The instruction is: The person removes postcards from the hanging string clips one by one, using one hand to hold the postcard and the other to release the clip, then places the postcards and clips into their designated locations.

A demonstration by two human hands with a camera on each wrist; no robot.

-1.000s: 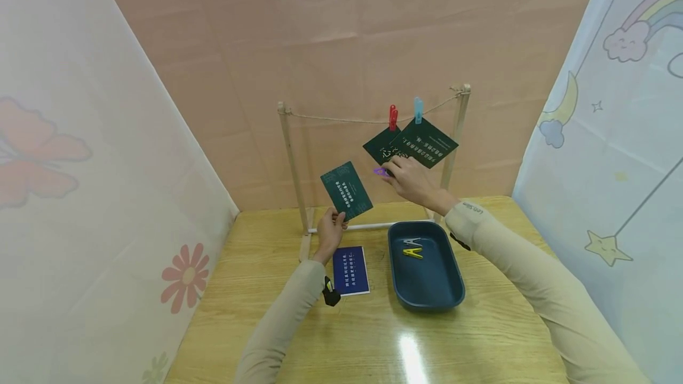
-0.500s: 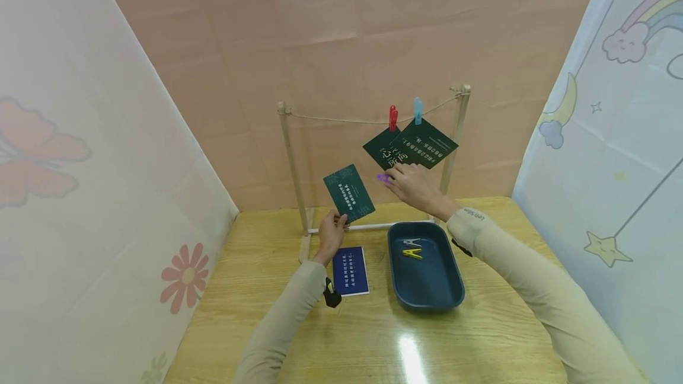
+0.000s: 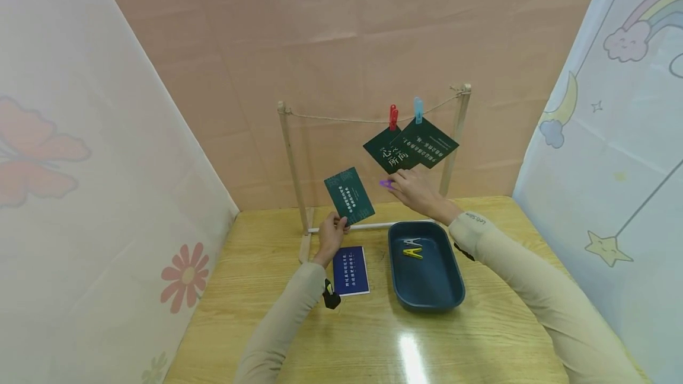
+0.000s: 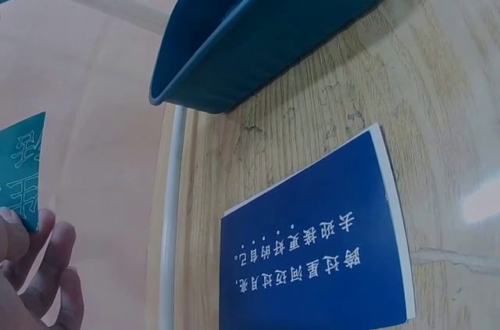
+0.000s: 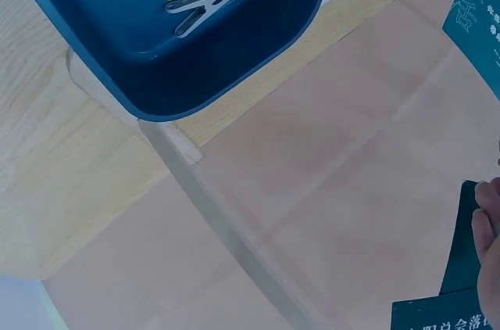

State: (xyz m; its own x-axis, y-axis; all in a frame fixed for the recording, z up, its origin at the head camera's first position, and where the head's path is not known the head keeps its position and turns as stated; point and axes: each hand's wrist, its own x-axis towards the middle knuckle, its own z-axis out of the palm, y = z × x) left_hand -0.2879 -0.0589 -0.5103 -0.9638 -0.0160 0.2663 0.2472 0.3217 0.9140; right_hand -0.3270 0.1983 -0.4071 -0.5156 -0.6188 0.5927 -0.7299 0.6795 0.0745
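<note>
In the head view my left hand (image 3: pixel 332 236) pinches a dark green printed card (image 3: pixel 349 196) by its lower corner, holding it up left of the hanging cards. A purple clothespin (image 3: pixel 386 184) sticks out from the fingertips of my right hand (image 3: pixel 418 191), just below those cards. Two dark green cards hang by their corners and overlap. A red clothespin (image 3: pixel 393 118) clips the rear card (image 3: pixel 377 145) to the string (image 3: pixel 341 119); a light blue clothespin (image 3: pixel 418 111) clips the front card (image 3: pixel 429 142). The purple clothespin is out of sight in both wrist views.
The string spans two wooden posts, the left post (image 3: pixel 292 165) and the right post (image 3: pixel 456 135). A dark blue tray (image 3: pixel 427 304) on the table (image 3: pixel 267 313) holds a yellow clothespin (image 3: pixel 412 253) and a grey clothespin (image 5: pixel 201 11). Left of it lies a blue card (image 4: pixel 312 244) with white edges underneath.
My right hand has moved slightly down with the purple clothespin, uncovering more of the hanging cards. The left hand's card has shifted a little down and to the right.
</note>
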